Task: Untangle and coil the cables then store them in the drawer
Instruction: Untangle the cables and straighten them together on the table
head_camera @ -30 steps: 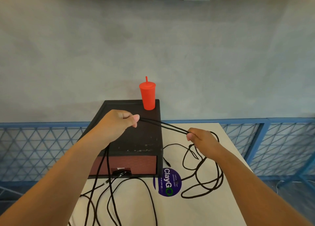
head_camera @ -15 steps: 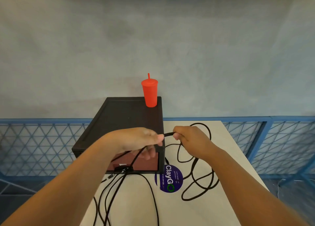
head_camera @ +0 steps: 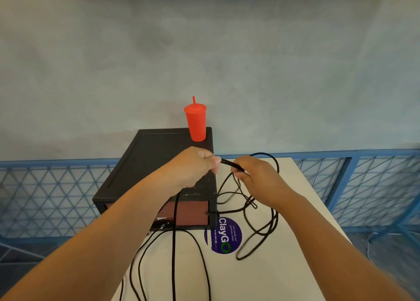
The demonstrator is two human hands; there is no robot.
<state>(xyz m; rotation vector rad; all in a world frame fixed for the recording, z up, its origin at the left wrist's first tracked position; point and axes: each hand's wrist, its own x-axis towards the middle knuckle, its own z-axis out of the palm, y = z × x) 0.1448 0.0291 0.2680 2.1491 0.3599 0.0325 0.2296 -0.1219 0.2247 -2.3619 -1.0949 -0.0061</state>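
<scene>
Left grip (head_camera: 195,166) was clamped on the black cable (head_camera: 228,163), thumb and curled fingers pinching it. Right grip (head_camera: 254,178) was closed round the same cable just beside the left, with a short taut length between them. Loose loops lay toward the right edge of the surface (head_camera: 295,266); strands ran off its near edge. Drawer unit (head_camera: 156,155) sat at the far left corner, red cup (head_camera: 196,123) on top.

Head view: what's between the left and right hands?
A short stretch of black cable, pinched by the left hand and gripped by the right hand, above the right edge of the drawer box. Head view only.
</scene>
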